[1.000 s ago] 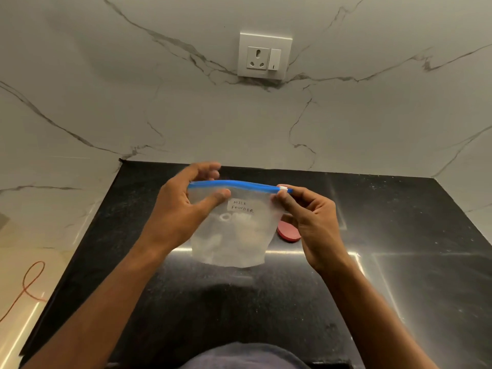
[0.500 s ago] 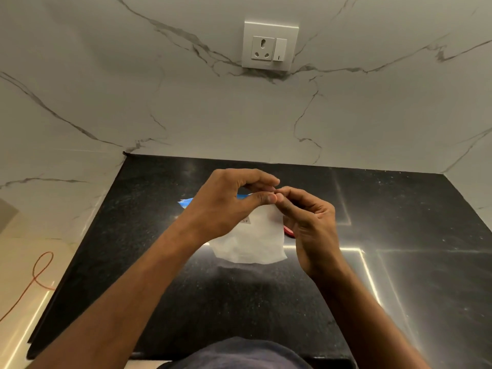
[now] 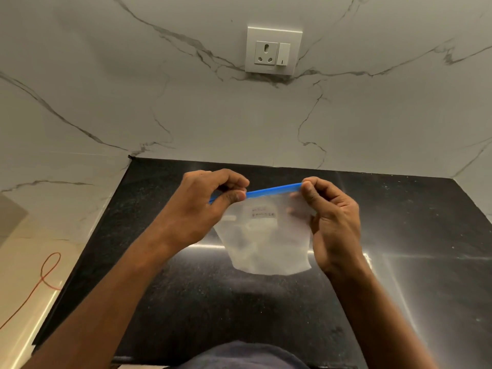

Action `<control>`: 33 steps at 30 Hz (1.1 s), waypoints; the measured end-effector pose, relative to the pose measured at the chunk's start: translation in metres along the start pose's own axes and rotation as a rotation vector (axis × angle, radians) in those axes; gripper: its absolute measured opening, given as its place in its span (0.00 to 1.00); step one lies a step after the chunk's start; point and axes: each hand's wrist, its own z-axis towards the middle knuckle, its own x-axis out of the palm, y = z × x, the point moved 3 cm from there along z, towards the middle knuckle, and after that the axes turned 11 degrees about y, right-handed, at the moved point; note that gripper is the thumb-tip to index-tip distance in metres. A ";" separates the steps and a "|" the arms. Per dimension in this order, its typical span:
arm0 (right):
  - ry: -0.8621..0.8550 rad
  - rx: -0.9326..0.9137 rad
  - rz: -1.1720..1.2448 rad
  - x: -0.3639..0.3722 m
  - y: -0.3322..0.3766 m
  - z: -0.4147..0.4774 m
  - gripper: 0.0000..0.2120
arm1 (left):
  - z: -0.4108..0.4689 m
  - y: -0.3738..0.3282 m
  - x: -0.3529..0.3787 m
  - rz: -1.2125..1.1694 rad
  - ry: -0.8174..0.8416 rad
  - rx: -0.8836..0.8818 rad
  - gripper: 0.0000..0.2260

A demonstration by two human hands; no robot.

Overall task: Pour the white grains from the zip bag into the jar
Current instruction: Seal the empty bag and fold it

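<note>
Your left hand (image 3: 205,209) pinches the left end of the blue zip strip (image 3: 271,190) on the frosted clear plastic zip bag (image 3: 266,243); your right hand (image 3: 332,222) pinches the right end. You hold the bag above the middle of the black speckled stone counter (image 3: 399,262), its bottom edge hanging free. Bare counter lies on both sides. Beyond, the white marble wall (image 3: 106,89) carries a white socket plate (image 3: 273,50).
</note>
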 end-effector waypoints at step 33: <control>0.373 0.346 -0.262 -0.002 -0.057 -0.031 0.18 | -0.035 0.039 0.048 -1.152 -0.081 -0.393 0.13</control>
